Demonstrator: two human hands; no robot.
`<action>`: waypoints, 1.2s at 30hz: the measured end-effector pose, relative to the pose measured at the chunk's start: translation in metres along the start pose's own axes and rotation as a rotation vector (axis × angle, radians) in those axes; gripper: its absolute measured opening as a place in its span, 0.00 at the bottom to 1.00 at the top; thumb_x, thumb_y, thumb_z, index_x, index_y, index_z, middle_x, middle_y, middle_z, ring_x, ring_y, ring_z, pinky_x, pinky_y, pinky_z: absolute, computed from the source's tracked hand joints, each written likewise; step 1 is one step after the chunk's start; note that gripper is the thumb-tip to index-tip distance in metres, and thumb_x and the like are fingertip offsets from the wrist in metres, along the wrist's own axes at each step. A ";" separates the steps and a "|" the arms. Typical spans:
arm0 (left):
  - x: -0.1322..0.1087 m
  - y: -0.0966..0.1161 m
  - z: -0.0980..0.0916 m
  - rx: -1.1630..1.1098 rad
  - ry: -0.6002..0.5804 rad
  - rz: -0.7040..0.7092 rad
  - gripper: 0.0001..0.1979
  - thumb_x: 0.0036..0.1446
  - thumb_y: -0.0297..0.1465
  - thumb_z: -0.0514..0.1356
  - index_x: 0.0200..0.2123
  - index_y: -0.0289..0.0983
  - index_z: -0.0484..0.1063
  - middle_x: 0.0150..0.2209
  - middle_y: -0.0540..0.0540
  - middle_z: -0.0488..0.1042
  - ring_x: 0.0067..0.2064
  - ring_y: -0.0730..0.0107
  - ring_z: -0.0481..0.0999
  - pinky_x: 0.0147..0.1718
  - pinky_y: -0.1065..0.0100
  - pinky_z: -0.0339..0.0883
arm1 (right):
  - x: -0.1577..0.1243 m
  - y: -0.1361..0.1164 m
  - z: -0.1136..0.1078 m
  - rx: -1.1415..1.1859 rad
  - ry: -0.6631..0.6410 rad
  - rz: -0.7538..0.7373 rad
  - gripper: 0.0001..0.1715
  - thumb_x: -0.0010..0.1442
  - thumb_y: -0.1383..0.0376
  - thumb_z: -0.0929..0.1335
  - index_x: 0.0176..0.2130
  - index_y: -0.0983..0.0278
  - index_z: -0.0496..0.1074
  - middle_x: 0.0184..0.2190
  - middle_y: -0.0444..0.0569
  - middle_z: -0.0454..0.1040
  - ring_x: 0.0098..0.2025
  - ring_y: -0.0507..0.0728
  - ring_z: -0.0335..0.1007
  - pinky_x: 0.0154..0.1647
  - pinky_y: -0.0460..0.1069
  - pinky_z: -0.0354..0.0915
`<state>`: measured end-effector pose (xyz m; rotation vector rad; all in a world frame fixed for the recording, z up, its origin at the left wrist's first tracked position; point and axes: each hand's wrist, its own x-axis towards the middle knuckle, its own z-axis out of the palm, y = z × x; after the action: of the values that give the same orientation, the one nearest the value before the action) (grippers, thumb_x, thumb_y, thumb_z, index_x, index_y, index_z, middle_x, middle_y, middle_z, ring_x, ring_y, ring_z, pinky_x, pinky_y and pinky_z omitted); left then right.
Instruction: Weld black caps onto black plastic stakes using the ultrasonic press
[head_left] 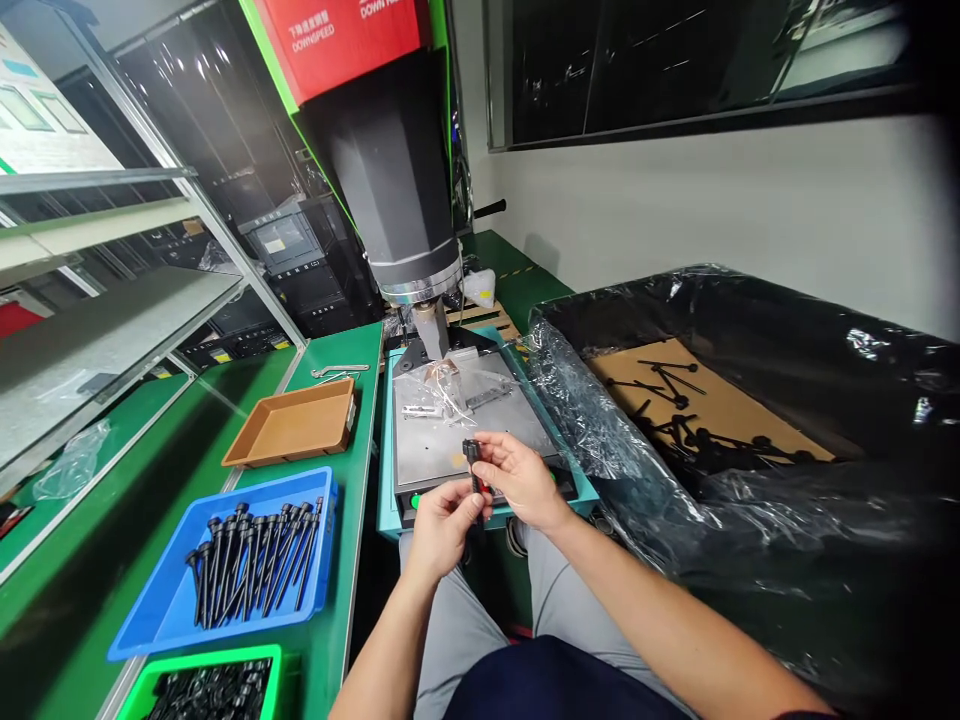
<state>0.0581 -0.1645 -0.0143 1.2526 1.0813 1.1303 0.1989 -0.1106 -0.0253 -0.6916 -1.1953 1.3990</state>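
Just in front of the machine's base plate (420,460), both my hands hold one black plastic part (471,452) with a blocky head and a narrow stem. My left hand (441,530) is closed around the lower stem, thumb and fingers pinching it. From the other side, the fingers of my right hand (525,487) grip the part just under its head. The fingers hide most of the stem. Beyond my hands, a metal tool head (430,332) points down at a fixture (448,395) covered with clear film.
On the green bench (341,560) at left are a brown tray (289,425), a blue tray (150,610) with several black long-stemmed parts, and a green bin (279,680) of small black pieces. A film-lined box (757,290) at right holds more long parts on cardboard.
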 end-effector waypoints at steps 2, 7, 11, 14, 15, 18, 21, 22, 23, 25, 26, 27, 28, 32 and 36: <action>-0.003 0.002 0.000 0.001 0.002 -0.017 0.14 0.55 0.40 0.64 0.37 0.36 0.80 0.28 0.44 0.78 0.30 0.67 0.73 0.32 0.68 0.66 | -0.001 -0.002 0.001 0.029 0.000 0.023 0.26 0.51 0.60 0.74 0.48 0.62 0.68 0.37 0.49 0.75 0.37 0.55 0.73 0.34 0.49 0.70; -0.007 0.004 0.000 -0.032 0.019 -0.036 0.14 0.54 0.40 0.65 0.36 0.35 0.80 0.29 0.44 0.78 0.30 0.65 0.74 0.33 0.67 0.66 | -0.004 0.004 0.002 0.059 -0.011 0.028 0.27 0.52 0.61 0.74 0.49 0.61 0.66 0.36 0.47 0.74 0.35 0.54 0.72 0.31 0.48 0.69; -0.009 0.006 0.002 -0.092 0.043 -0.063 0.15 0.51 0.40 0.67 0.37 0.34 0.80 0.33 0.42 0.80 0.30 0.65 0.75 0.34 0.66 0.67 | -0.004 0.007 0.003 0.056 0.002 0.010 0.27 0.52 0.62 0.74 0.49 0.60 0.64 0.35 0.46 0.73 0.35 0.54 0.71 0.34 0.48 0.69; -0.009 0.006 0.003 -0.132 0.043 -0.082 0.16 0.51 0.40 0.68 0.39 0.34 0.80 0.33 0.41 0.80 0.31 0.65 0.75 0.34 0.66 0.68 | -0.005 0.004 0.004 0.049 0.023 0.007 0.28 0.51 0.62 0.75 0.49 0.60 0.64 0.35 0.45 0.73 0.35 0.53 0.71 0.35 0.48 0.69; -0.009 0.006 0.003 -0.145 0.041 -0.084 0.17 0.51 0.40 0.68 0.39 0.34 0.80 0.33 0.42 0.80 0.31 0.65 0.75 0.34 0.66 0.69 | -0.006 0.003 0.004 0.044 0.023 0.009 0.29 0.51 0.61 0.75 0.50 0.60 0.64 0.36 0.45 0.73 0.36 0.53 0.71 0.35 0.48 0.69; -0.010 0.002 0.002 -0.182 0.038 -0.084 0.18 0.52 0.41 0.67 0.42 0.34 0.79 0.34 0.42 0.79 0.31 0.66 0.76 0.35 0.66 0.70 | -0.009 -0.001 0.005 0.052 -0.052 0.081 0.30 0.55 0.58 0.73 0.53 0.61 0.62 0.38 0.47 0.74 0.30 0.52 0.69 0.28 0.47 0.68; -0.010 -0.002 0.000 -0.205 0.000 -0.089 0.18 0.54 0.41 0.65 0.41 0.33 0.78 0.35 0.41 0.79 0.32 0.66 0.77 0.37 0.65 0.71 | -0.013 -0.003 0.007 0.099 -0.134 0.190 0.32 0.55 0.55 0.73 0.54 0.61 0.61 0.38 0.48 0.74 0.20 0.47 0.62 0.18 0.45 0.62; -0.009 -0.004 0.000 -0.216 -0.011 -0.087 0.18 0.55 0.42 0.65 0.40 0.33 0.78 0.35 0.42 0.79 0.32 0.67 0.77 0.37 0.65 0.71 | -0.013 -0.003 0.008 0.108 -0.129 0.202 0.32 0.54 0.56 0.73 0.53 0.60 0.62 0.38 0.47 0.74 0.19 0.46 0.60 0.16 0.44 0.60; -0.009 -0.005 -0.001 -0.230 -0.020 -0.086 0.17 0.56 0.41 0.64 0.41 0.33 0.78 0.35 0.42 0.79 0.33 0.67 0.77 0.37 0.65 0.71 | -0.014 -0.003 0.009 0.109 -0.109 0.201 0.31 0.53 0.56 0.74 0.52 0.60 0.62 0.37 0.46 0.74 0.19 0.46 0.59 0.15 0.43 0.60; -0.009 -0.006 -0.001 -0.253 -0.023 -0.084 0.17 0.56 0.41 0.64 0.42 0.34 0.77 0.35 0.43 0.79 0.33 0.68 0.77 0.37 0.65 0.71 | -0.014 -0.002 0.011 0.098 -0.062 0.183 0.30 0.52 0.57 0.75 0.51 0.60 0.63 0.35 0.45 0.73 0.20 0.46 0.61 0.16 0.43 0.60; -0.009 -0.007 -0.001 -0.259 -0.023 -0.083 0.16 0.56 0.40 0.64 0.42 0.34 0.77 0.35 0.44 0.79 0.33 0.68 0.77 0.37 0.65 0.71 | -0.013 -0.002 0.012 0.088 -0.048 0.174 0.30 0.52 0.57 0.75 0.50 0.60 0.64 0.35 0.44 0.73 0.21 0.47 0.62 0.16 0.43 0.60; -0.009 -0.007 -0.001 -0.260 -0.023 -0.083 0.16 0.55 0.40 0.65 0.41 0.34 0.77 0.35 0.44 0.78 0.33 0.68 0.77 0.37 0.65 0.71 | -0.013 -0.002 0.013 0.081 -0.042 0.167 0.29 0.52 0.58 0.75 0.49 0.61 0.64 0.34 0.44 0.72 0.22 0.47 0.63 0.17 0.43 0.60; -0.010 -0.007 0.000 -0.259 -0.022 -0.081 0.15 0.55 0.39 0.65 0.41 0.34 0.77 0.35 0.44 0.78 0.33 0.69 0.77 0.37 0.65 0.71 | -0.013 -0.002 0.013 0.075 -0.040 0.161 0.28 0.52 0.58 0.75 0.49 0.61 0.65 0.33 0.44 0.72 0.23 0.48 0.64 0.18 0.43 0.61; -0.010 -0.006 0.000 -0.238 -0.014 -0.071 0.15 0.55 0.39 0.65 0.38 0.34 0.77 0.31 0.45 0.78 0.30 0.70 0.76 0.32 0.68 0.69 | -0.014 -0.004 0.016 0.038 -0.054 0.143 0.24 0.52 0.59 0.75 0.45 0.63 0.67 0.31 0.44 0.71 0.27 0.51 0.66 0.19 0.43 0.63; -0.011 -0.004 0.001 -0.203 -0.018 -0.061 0.14 0.55 0.39 0.65 0.35 0.33 0.77 0.27 0.46 0.77 0.28 0.72 0.73 0.29 0.72 0.65 | -0.015 -0.006 0.019 -0.025 -0.048 0.134 0.19 0.52 0.60 0.74 0.41 0.63 0.67 0.30 0.43 0.69 0.26 0.50 0.65 0.19 0.43 0.61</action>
<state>0.0577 -0.1754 -0.0180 1.0622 0.9599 1.1501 0.1868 -0.1306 -0.0164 -0.7708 -1.2247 1.5210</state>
